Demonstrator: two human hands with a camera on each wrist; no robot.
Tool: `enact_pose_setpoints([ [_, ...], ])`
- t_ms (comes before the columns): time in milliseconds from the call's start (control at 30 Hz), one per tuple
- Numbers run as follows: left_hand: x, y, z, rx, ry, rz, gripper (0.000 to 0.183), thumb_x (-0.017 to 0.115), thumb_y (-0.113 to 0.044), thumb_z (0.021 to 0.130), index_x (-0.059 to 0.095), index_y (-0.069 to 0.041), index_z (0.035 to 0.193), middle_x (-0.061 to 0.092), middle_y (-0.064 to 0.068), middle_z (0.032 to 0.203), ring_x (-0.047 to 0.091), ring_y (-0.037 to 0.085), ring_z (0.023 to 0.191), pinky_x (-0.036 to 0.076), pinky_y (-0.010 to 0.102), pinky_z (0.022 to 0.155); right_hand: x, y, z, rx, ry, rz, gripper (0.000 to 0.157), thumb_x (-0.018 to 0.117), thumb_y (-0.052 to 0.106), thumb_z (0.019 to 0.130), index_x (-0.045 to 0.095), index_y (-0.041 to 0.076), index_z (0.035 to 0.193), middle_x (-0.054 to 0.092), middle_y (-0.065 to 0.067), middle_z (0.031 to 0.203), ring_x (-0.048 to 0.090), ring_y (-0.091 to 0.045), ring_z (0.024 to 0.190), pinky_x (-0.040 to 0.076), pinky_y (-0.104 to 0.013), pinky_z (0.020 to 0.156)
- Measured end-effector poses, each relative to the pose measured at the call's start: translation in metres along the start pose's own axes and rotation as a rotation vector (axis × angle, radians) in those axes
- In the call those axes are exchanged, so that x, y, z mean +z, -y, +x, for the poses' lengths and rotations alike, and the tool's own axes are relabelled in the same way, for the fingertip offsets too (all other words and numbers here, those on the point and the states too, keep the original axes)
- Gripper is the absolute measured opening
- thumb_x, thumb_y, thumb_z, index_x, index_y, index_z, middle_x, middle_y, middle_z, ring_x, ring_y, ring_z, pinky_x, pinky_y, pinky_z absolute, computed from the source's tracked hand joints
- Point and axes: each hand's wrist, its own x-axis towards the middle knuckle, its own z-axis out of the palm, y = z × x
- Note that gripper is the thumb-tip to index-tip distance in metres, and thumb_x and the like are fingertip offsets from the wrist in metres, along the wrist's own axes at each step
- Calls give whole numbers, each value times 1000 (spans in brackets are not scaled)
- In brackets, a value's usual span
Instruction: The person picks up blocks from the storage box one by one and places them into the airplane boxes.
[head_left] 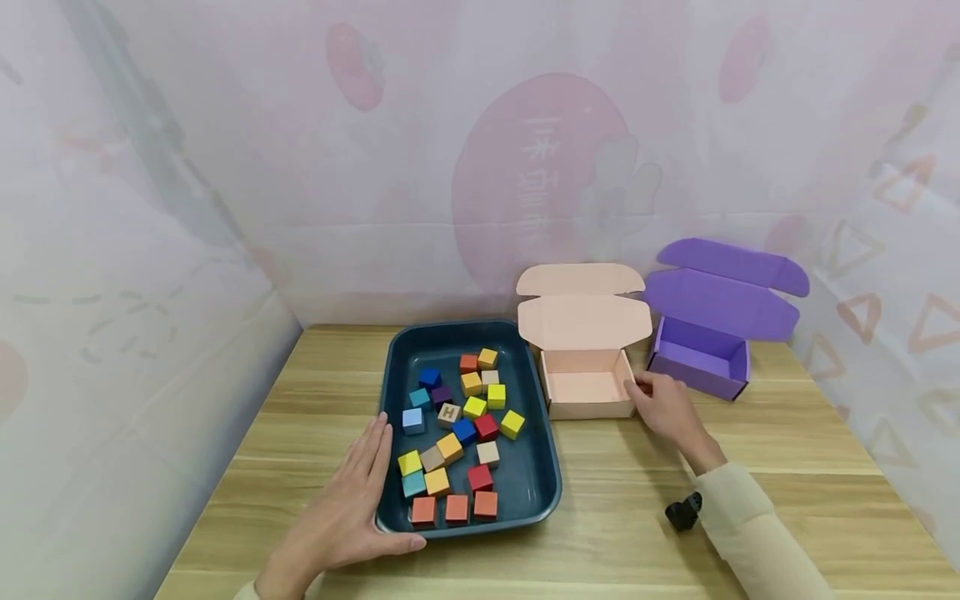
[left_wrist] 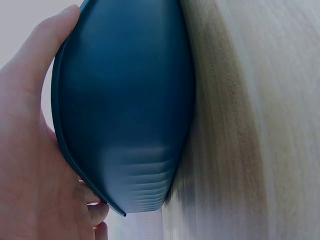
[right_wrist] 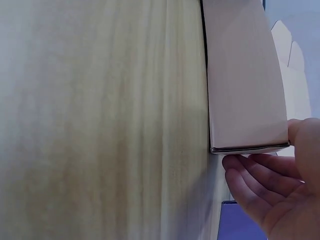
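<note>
A dark blue tray holds several coloured wooden cubes, one of them marked with an H. My left hand lies along the tray's near left corner, its fingers straight against the rim and the thumb spread along the near edge. In the left wrist view the palm borders the tray's outer wall. To the right of the tray stands a peach cardboard box, lid raised. My right hand pinches its right side wall, thumb over the top edge and fingers against the outside.
A purple box with its lid up stands behind and right of my right hand. A small black object lies on the wooden table beside my right sleeve. A printed cloth hangs behind the table and at both sides.
</note>
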Motion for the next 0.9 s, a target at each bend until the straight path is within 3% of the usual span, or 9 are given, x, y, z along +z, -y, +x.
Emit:
enact_pose_setpoints([
  [200,-1,1,1,4,-4,13,147,56,-101,68,7,-9,171,-1,12,180,15,40,164,31,70,124,0,5,-11,-44,-16,25,24,61,21,107,77,5,113,79,-12,101,69,-21,90,54,-37,80],
  [600,1,1,0,0,0,-5,147,58,-100,67,6,-10,171,-2,12,180,13,40,165,30,70,125,-2,6,-35,-48,17,-3,36,60,25,108,73,-2,128,79,-18,114,74,-33,105,59,-53,93],
  [900,1,1,1,6,-7,4,147,57,-101,67,6,-10,171,-2,12,180,14,39,165,31,70,125,-6,7,-40,-28,51,-8,43,59,30,109,69,-3,134,78,-21,120,73,-37,113,58,-57,98],
])
